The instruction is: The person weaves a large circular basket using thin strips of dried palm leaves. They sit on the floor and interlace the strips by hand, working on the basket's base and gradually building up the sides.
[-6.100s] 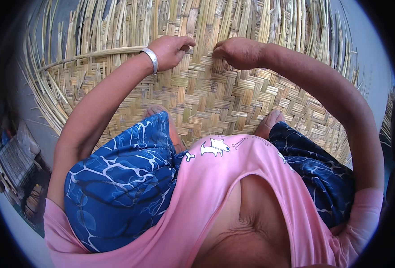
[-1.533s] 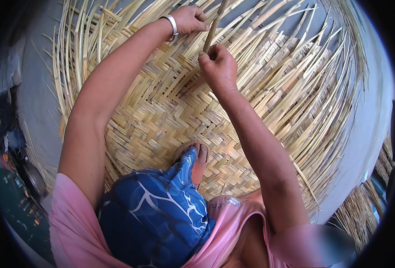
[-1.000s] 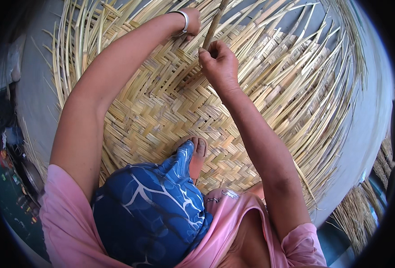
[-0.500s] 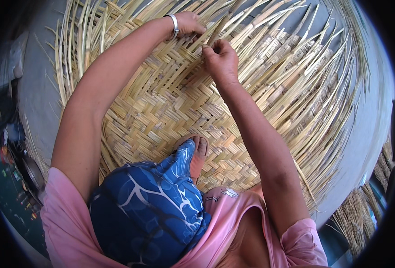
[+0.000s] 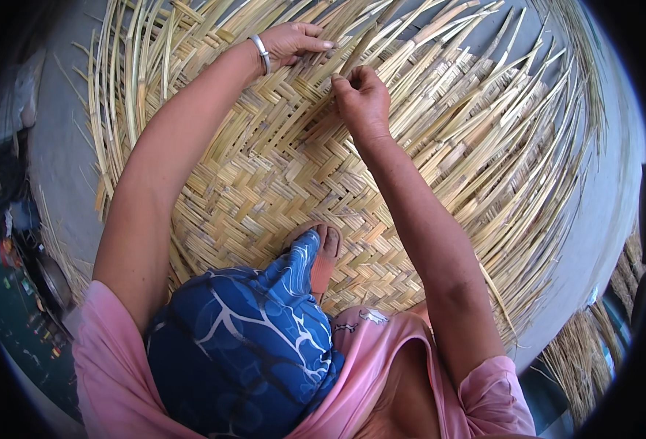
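A large mat [image 5: 264, 186] of split straw-coloured strips lies below me, woven in a herringbone pattern. Long loose strips [image 5: 476, 146] fan out from its far and right edges. My left hand [image 5: 291, 44], with a silver bracelet [image 5: 261, 55] at the wrist, hovers over the far part of the weave, thumb and fingers stretched apart. Just right of it my right hand [image 5: 364, 102] is closed in a pinch at the lower end of a darker strip [image 5: 370, 38], which slants up and away. The fingertips of the right hand are partly hidden.
My sandalled foot [image 5: 327, 245] rests on the mat beside my blue patterned trouser knee [image 5: 235, 344]. Grey floor [image 5: 601, 219] surrounds the mat. Bundles of dry stalks [image 5: 582, 351] lie at the lower right, and a dark round pan-like object [image 5: 54, 282] stands at the left.
My left hand has drawn back a little to the left from the strips, and its fingers have spread. My right hand has stayed nearly in place with its pinch.
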{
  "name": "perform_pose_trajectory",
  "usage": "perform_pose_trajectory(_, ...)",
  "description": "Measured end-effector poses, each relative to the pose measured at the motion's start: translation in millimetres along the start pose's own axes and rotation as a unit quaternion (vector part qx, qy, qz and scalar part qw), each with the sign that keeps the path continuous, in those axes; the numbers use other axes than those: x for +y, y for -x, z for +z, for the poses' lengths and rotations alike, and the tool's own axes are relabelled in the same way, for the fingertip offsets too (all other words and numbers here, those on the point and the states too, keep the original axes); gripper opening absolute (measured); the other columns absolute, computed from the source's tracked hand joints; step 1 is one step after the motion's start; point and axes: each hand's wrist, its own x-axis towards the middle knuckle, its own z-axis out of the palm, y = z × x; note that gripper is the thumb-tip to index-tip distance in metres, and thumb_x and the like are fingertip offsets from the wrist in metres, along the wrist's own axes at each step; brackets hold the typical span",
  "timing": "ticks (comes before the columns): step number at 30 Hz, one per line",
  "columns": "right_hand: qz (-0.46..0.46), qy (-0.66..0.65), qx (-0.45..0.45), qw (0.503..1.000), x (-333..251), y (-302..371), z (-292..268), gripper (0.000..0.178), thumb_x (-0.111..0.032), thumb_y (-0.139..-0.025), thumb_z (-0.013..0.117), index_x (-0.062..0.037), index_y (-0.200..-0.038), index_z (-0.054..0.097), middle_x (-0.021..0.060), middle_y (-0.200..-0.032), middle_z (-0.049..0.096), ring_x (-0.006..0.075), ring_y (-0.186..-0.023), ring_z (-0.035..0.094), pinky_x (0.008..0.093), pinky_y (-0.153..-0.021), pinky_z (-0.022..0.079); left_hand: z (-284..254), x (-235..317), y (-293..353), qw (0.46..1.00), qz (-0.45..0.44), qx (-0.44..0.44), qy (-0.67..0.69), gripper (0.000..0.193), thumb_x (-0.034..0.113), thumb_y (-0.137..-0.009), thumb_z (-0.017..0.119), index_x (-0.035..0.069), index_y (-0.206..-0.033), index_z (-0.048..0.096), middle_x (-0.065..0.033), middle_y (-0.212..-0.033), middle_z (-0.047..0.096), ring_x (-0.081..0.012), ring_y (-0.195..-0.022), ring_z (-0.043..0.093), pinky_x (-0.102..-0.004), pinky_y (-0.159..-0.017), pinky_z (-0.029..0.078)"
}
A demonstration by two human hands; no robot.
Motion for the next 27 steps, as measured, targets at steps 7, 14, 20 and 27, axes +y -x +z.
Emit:
perform_pose_trajectory(7, -0.015, 0.023, 0.009, 1.000, 6, -9, 9, 0.019, -0.015, -0.083, 0.061, -0.0019, -0.076, 0.049, 0.0042, -0.061, 0.054, 0.0127, -0.049, 0.053, 0.0263, -0.046, 0.043, -3, -5, 3, 0.997, 0.041, -0.036, 0.063, 0.027, 0.013, -0.085, 0.064, 0.001, -0.108, 0.058, -0.0051, -0.100, 0.065, -0.0110, -0.092, 0.062, -0.0261, -0.086, 0.050)
perform_pose_trajectory(14, 0.014, -0.010, 0.047, 0.999, 9, -4, 12, 0.022, -0.021, -0.079, 0.062, -0.0008, -0.080, 0.053, 0.0121, -0.068, 0.059, 0.0242, -0.061, 0.058, 0.0332, -0.060, 0.047, -3, -6, -1, 0.998, 0.006, 0.032, 0.057, 0.027, 0.013, -0.084, 0.064, 0.004, -0.109, 0.059, -0.0044, -0.101, 0.065, -0.0100, -0.093, 0.062, -0.0242, -0.084, 0.048)
perform_pose_trajectory(20, -0.009, 0.160, -0.028, 0.987, -11, 1, 12, 0.024, -0.026, -0.078, 0.063, -0.0071, -0.093, 0.061, 0.0153, -0.080, 0.065, 0.0319, -0.078, 0.063, 0.0400, -0.072, 0.048, -7, -5, 0, 0.992, 0.050, -0.026, 0.111, 0.020, 0.019, -0.081, 0.068, 0.011, -0.099, 0.063, 0.0021, -0.089, 0.064, -0.0087, -0.081, 0.060, -0.0235, -0.072, 0.048)
perform_pose_trajectory(27, -0.040, 0.213, -0.064, 0.974, -17, 4, 6, 0.025, -0.028, -0.079, 0.061, -0.0108, -0.097, 0.063, 0.0155, -0.088, 0.066, 0.0322, -0.083, 0.063, 0.0400, -0.076, 0.048, -6, 8, 16, 0.988, 0.098, 0.074, 0.089, 0.028, 0.014, -0.085, 0.064, 0.009, -0.112, 0.057, -0.0037, -0.099, 0.065, -0.0122, -0.087, 0.063, -0.0288, -0.073, 0.053)
